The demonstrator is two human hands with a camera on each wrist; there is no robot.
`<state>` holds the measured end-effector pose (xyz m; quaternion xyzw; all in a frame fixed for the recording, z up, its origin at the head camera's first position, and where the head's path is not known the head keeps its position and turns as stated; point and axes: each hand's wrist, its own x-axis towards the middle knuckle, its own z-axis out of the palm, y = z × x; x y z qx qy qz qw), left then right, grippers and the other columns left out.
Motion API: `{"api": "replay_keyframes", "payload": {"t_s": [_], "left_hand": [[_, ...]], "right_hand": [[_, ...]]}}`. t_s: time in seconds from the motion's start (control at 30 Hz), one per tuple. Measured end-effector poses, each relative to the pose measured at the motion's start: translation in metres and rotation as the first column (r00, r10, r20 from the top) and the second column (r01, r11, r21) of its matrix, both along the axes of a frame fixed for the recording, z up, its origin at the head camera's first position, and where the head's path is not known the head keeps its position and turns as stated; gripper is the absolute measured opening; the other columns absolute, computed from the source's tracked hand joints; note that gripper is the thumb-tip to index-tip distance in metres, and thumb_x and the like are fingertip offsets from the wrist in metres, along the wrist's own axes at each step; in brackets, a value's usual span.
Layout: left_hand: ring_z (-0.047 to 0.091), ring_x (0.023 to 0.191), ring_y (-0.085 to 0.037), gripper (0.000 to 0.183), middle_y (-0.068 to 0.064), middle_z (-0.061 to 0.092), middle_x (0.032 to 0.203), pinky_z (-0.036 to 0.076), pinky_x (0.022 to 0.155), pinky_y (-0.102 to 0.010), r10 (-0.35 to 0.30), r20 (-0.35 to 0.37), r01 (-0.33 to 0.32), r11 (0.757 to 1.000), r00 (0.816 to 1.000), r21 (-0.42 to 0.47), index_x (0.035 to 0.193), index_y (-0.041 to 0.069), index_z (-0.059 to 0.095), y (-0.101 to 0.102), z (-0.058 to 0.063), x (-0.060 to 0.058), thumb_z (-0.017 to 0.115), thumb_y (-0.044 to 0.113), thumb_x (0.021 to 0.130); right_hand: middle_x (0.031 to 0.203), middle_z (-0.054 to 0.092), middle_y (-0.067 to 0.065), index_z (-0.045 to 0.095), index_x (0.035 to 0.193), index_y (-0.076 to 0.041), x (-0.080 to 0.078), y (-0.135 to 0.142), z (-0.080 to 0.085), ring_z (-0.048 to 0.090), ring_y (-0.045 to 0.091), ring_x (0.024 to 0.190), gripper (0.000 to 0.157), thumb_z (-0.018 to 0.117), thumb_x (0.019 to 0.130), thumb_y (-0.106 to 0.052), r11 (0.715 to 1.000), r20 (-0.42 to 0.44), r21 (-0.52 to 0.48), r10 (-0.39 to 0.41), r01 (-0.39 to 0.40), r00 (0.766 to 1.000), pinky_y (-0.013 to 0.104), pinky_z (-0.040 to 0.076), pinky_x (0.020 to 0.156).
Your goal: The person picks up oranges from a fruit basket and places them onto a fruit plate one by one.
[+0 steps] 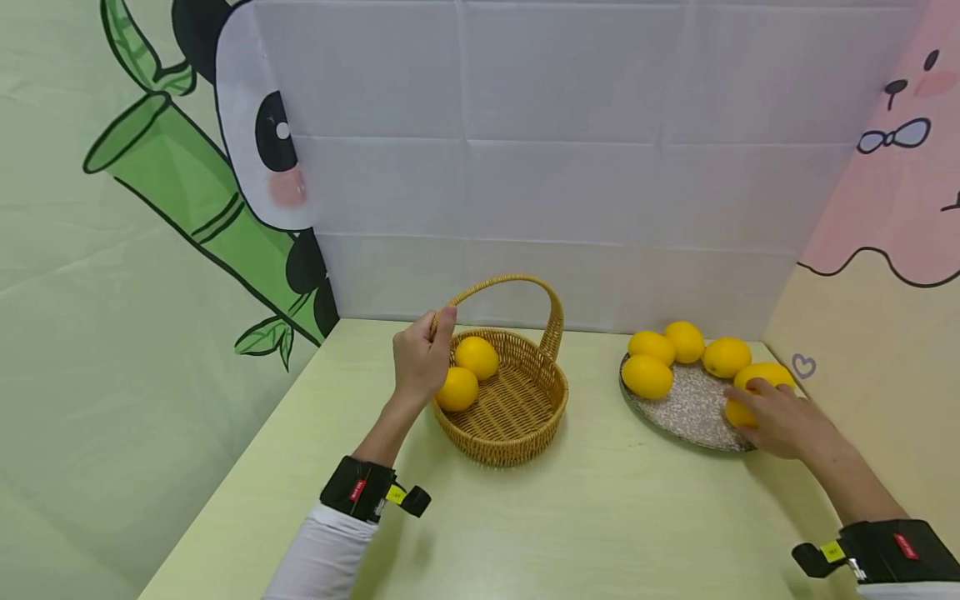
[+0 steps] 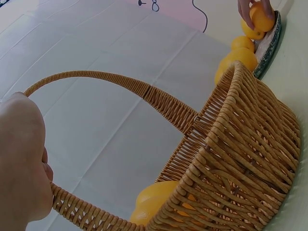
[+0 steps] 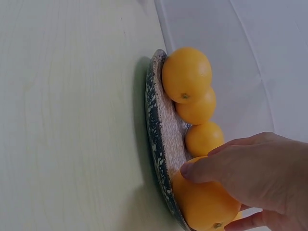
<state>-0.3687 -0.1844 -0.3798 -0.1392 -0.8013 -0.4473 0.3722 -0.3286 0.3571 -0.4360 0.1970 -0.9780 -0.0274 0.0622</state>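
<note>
My left hand [image 1: 422, 357] grips the arched handle [image 1: 557, 321] of a round woven wicker basket [image 1: 504, 452], on the left side of the handle. Two oranges [image 1: 477, 357] lie inside, against the basket's left wall. On the right, my right hand [image 1: 783, 423] holds an orange [image 3: 204, 204] at the near right edge of a speckled plate [image 1: 693, 408]. The thumb [image 3: 199, 171] presses on top of this fruit in the right wrist view, while the other fingers are partly hidden behind it. Several more oranges [image 1: 647, 377] sit around the plate's left, back and right rim.
Basket and plate stand apart on a pale wood-grain table [image 1: 600, 517]. Behind them rises a white sheet wall [image 1: 562, 183]. Printed side sheets close in the left and right, the right one [image 1: 885, 358] near the plate and my right hand.
</note>
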Motion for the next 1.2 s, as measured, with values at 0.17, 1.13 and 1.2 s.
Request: {"api": "replay_keyframes", "payload": {"t_s": [0.17, 1.13, 1.2], "left_hand": [[0.025, 0.041, -0.016, 0.055, -0.001, 0.03, 0.051, 0.016, 0.04, -0.022, 0.001, -0.004, -0.001, 1.0, 1.0, 0.0, 0.061, 0.014, 0.035, 0.0, 0.0, 0.0, 0.051, 0.038, 0.108], [0.025, 0.039, -0.017, 0.055, -0.001, 0.031, 0.05, 0.016, 0.039, -0.022, -0.005, -0.003, 0.005, 1.0, 1.0, -0.005, 0.061, 0.015, 0.035, -0.001, 0.0, 0.0, 0.051, 0.038, 0.109], [0.025, 0.039, -0.017, 0.055, -0.001, 0.031, 0.05, 0.016, 0.039, -0.022, -0.002, -0.003, 0.002, 1.0, 1.0, -0.007, 0.061, 0.015, 0.035, -0.001, 0.0, -0.001, 0.051, 0.038, 0.109]], "right_hand": [[0.125, 0.056, 0.038, 0.062, 0.137, -0.001, -0.001, 0.001, 0.004, 0.055, 0.058, 0.097, 0.059, 0.08, 0.086, -0.025, 1.0, 0.002, -0.002, -0.008, 0.008, 1.0, 0.067, 0.052, 0.073], [0.143, 0.048, 0.03, 0.052, 0.147, 0.001, -0.003, -0.052, 0.04, 0.042, 0.051, 0.126, 0.064, 0.072, 0.095, -0.029, 0.932, -0.266, -0.322, 0.079, -0.165, 0.961, 0.068, 0.034, 0.099], [0.144, 0.047, 0.031, 0.05, 0.148, 0.001, -0.003, -0.056, 0.042, 0.041, 0.051, 0.127, 0.065, 0.073, 0.094, -0.028, 0.921, -0.26, -0.347, 0.089, -0.179, 0.961, 0.069, 0.034, 0.098]]}}
